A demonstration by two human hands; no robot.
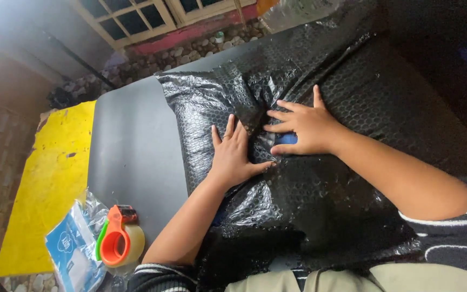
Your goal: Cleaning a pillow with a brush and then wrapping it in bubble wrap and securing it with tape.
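Both hands press flat on a bundle of black bubble wrap [320,178] that covers most of a grey table [131,151]. The left hand [232,154] lies palm down, fingers spread and pointing away, holding nothing. The right hand [304,127] reaches across, fingers splayed leftward over a fold, thumb beside a blue patch [289,139]. An orange tape dispenser [119,243] sits near the table's left corner.

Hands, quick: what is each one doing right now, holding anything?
Left hand: open, flat, pressing on the black bubble wrap; grips nothing.
Right hand: open, fingers spread, pressing the same wrap where its folds meet; grips nothing.
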